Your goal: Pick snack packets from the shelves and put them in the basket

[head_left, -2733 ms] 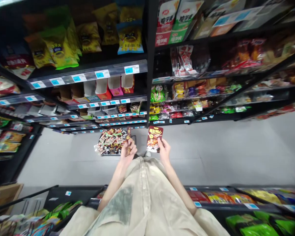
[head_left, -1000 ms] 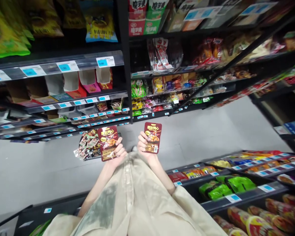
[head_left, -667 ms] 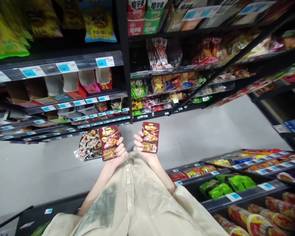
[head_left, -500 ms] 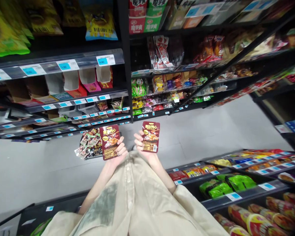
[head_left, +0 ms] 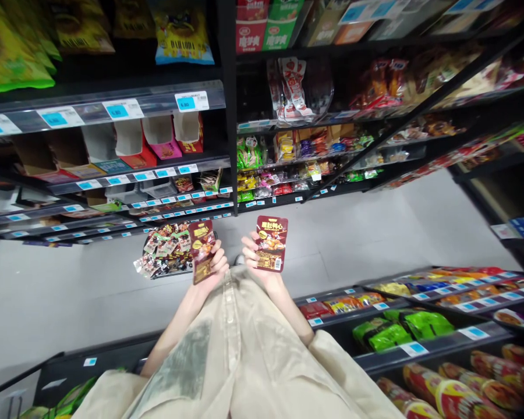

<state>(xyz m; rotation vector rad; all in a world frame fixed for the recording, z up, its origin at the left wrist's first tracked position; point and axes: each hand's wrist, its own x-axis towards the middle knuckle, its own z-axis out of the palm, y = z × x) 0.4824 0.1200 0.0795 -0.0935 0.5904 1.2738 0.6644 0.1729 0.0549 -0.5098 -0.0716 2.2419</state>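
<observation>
My left hand [head_left: 215,266] is closed round the right edge of a dark red snack packet [head_left: 202,247] with yellow lettering, which is turned partly sideways. A matching snack packet [head_left: 271,244] is in my right hand [head_left: 254,256], held by its left edge, with its printed front and a barcode facing up. The two packets are apart, in front of my beige shirt. Below and left of the left packet stands a dark tray [head_left: 173,273] heaped with small wrapped snacks [head_left: 166,244].
Ahead, black shelves [head_left: 135,157] carry price tags, open snack boxes [head_left: 131,139] and yellow bags [head_left: 183,35]. To the lower right another shelf [head_left: 375,364] holds green bags [head_left: 402,329] and noodle tubs [head_left: 458,396]. Grey floor [head_left: 353,233] runs between the racks.
The packet in my left hand has turned from nearly face-on to partly sideways and shifted slightly right, showing more of the tray. The right packet stays held, slightly further right in view.
</observation>
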